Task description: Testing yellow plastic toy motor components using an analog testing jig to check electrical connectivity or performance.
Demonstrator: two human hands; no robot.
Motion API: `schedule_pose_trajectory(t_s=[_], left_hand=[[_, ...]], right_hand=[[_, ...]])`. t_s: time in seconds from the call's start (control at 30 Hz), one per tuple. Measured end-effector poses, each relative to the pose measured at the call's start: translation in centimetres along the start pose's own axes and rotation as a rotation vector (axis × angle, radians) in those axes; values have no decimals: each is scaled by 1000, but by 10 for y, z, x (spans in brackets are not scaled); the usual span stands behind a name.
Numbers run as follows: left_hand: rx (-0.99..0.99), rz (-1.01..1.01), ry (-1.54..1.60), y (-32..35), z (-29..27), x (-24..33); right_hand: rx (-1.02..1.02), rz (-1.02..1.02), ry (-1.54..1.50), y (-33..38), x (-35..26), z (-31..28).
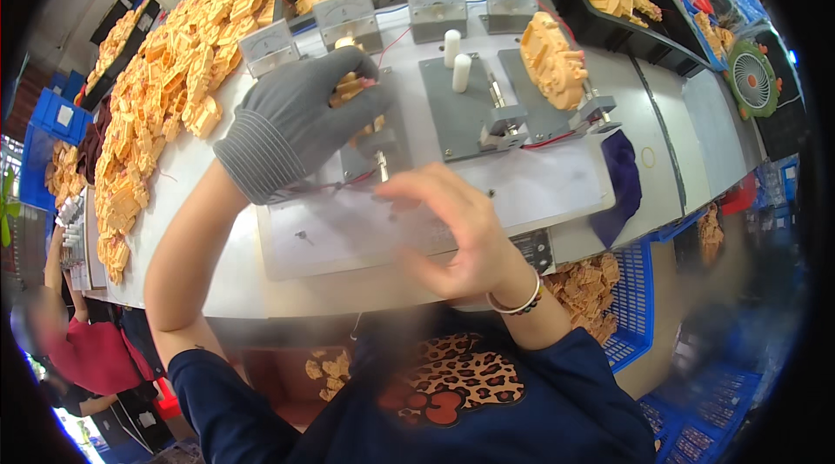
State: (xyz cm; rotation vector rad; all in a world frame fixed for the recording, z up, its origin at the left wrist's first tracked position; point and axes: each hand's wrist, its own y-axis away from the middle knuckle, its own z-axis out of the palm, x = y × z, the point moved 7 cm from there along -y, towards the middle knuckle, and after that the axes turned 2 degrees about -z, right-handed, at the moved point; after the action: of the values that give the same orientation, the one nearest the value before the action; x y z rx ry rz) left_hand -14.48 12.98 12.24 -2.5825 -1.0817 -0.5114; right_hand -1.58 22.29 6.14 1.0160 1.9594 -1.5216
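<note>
The left hand [304, 112], in a grey knitted glove, is above the desk [184, 175] at upper centre-left of the frame. Its fingers are closed around a yellow-orange plastic part [350, 88], which is located just left of upper centre and is largely covered by the glove. The right hand [470, 233], bare and with bracelets at the wrist, is at the centre of the frame. Its thumb and index finger are spread wide, with nothing between them. The index fingertip is near a metal pin [382, 166] below the glove.

A second plastic part [554, 62] of the same colour rests on the rightmost test station, right of upper centre. Two white pegs [460, 74] stand upright on the grey plate [448, 120] to its left. Four panel meters [437, 10] form a row behind the stations. A purple cloth [619, 190] lies right of centre. A large pile of like parts [165, 86] occupies the upper left; a green fan [752, 80] stands at the upper right.
</note>
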Motion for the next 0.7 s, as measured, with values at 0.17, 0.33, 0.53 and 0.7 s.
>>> schedule_pose_trajectory(t_s=[0.17, 0.33, 0.53, 0.7], left_hand=[[43, 23, -46, -15, -21, 14], [156, 17, 462, -94, -81, -54], [69, -575, 825, -161, -13, -155], [240, -117, 382, -102, -61, -94]], right_hand=[[13, 59, -87, 3, 2, -3], [45, 88, -58, 2, 0, -2], [151, 79, 66, 7, -1, -7], [314, -33, 419, 42, -22, -69]])
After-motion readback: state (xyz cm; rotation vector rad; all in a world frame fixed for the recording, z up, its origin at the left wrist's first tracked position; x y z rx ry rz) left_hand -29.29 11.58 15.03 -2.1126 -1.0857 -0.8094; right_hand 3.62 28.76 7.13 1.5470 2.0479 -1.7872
